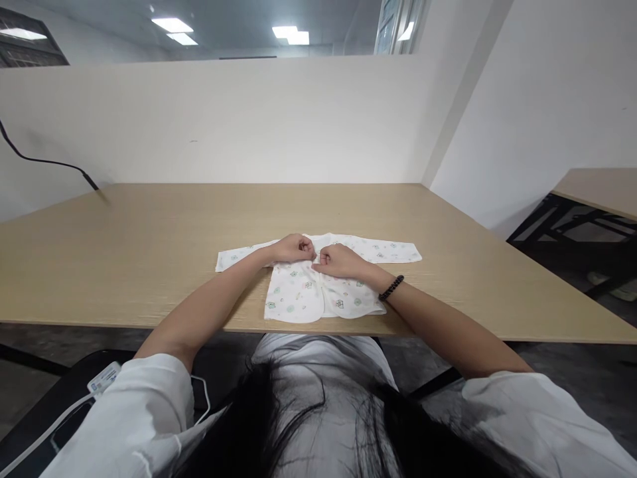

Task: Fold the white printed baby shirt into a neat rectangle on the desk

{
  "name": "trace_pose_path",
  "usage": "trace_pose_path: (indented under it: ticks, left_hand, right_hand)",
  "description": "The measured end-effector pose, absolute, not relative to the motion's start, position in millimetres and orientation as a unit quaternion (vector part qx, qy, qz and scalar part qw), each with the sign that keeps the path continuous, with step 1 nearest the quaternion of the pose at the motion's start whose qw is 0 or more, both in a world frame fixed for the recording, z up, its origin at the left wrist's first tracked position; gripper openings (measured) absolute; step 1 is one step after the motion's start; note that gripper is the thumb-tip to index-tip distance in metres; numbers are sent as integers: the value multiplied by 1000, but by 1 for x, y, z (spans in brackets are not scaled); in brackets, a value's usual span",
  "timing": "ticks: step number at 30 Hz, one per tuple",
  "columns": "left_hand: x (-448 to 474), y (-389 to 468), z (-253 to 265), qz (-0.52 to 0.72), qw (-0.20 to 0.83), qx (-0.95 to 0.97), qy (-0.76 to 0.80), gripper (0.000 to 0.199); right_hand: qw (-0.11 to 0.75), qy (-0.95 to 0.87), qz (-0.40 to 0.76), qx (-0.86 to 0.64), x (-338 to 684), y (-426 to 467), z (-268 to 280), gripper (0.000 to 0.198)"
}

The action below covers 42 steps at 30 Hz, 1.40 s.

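Note:
A small white baby jacket [293,295] with green and pink prints lies spread flat near the table's front edge. Its sleeves stretch out to both sides, and its front opening runs down the middle. At the upper part of that opening, my left hand [294,248] is closed with its fingertips pinching the fabric. Close beside it, my right hand [341,261] pinches the other side of the opening, fingers curled. Whatever small fastening may be between the fingertips is hidden. A black beaded bracelet [391,287] circles my right wrist.
The jacket rests on a light wooden table [149,226] backed by a white partition [269,126]. A black cable [54,161] reaches the table's far left corner. Another table [602,189] stands at the right. A white cord [50,428] hangs by my left sleeve.

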<state>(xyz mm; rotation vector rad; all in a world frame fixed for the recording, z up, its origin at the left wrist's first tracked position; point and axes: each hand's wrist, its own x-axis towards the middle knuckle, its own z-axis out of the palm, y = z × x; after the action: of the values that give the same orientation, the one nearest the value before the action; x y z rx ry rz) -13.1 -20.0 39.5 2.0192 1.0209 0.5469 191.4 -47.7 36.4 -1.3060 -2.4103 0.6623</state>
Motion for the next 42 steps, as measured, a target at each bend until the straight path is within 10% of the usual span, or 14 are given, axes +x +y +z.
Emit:
trace_pose_path:
  ticks: [42]
  left_hand:
    - [-6,-35,46,132,441,789,407,30]
  right_hand:
    - [129,-785,453,-402,214,-33,52,20]
